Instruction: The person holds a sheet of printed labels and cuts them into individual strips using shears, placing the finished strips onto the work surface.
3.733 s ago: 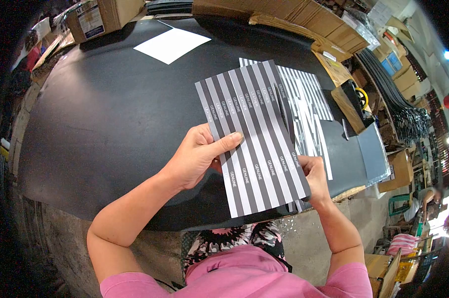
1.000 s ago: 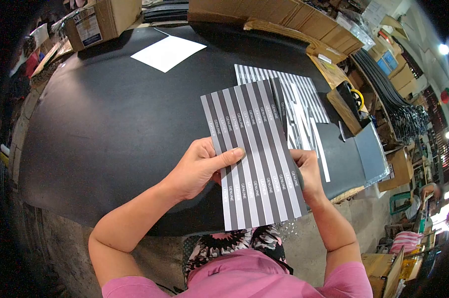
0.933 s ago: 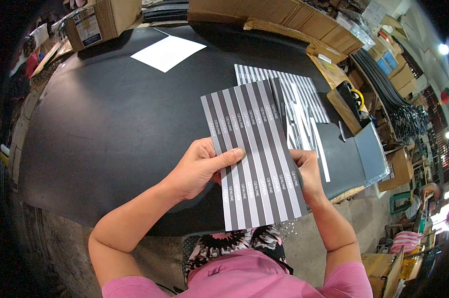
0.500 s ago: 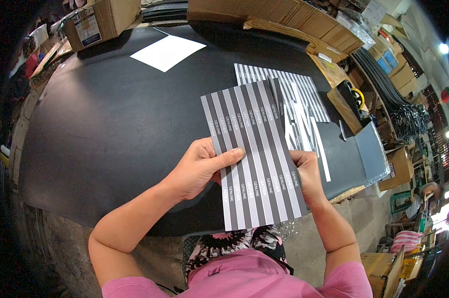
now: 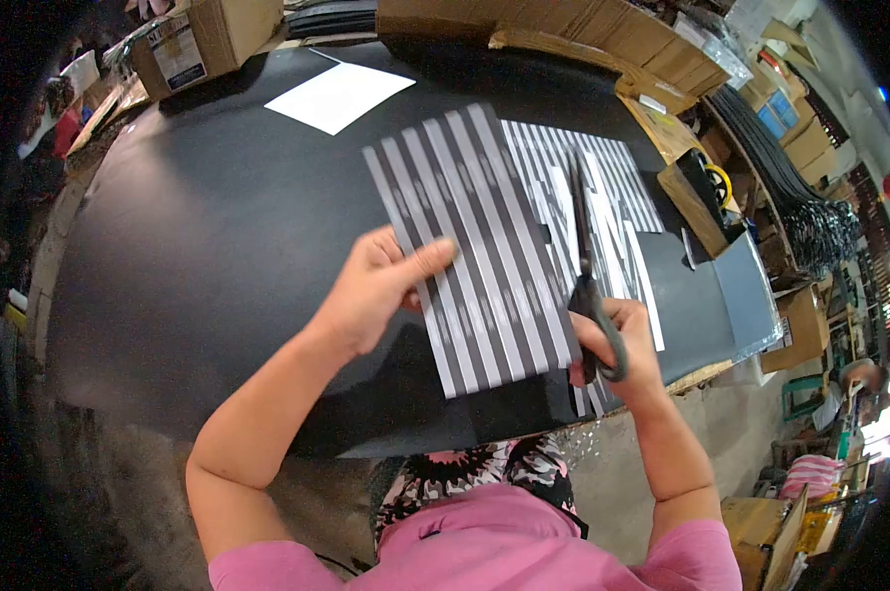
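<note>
My left hand (image 5: 371, 281) grips a black-and-white striped sheet (image 5: 474, 276) by its left edge, thumb on top and fingers underneath. The sheet is tilted above the table, and its printed lettering is blurred by motion. Black scissors (image 5: 586, 286) are in my right hand (image 5: 634, 345), fingers around the handles and blades pointing away from me, just right of the sheet. Beyond the blades lie several loose cut strips (image 5: 634, 271), partly on another striped sheet (image 5: 634, 182). More strip ends (image 5: 591, 399) show below my right hand; what carries them is hidden.
The black-topped table (image 5: 198, 266) bears a white sheet (image 5: 341, 97) at the back. At its right stand a box-like holder (image 5: 696, 207) with yellow tape (image 5: 719, 182) and a grey sheet (image 5: 742, 295). Cardboard boxes (image 5: 203, 44) line the far edge.
The held sheet has moved up and left, away from my right hand. The scissors, mostly hidden behind the sheet before, now show fully beside it.
</note>
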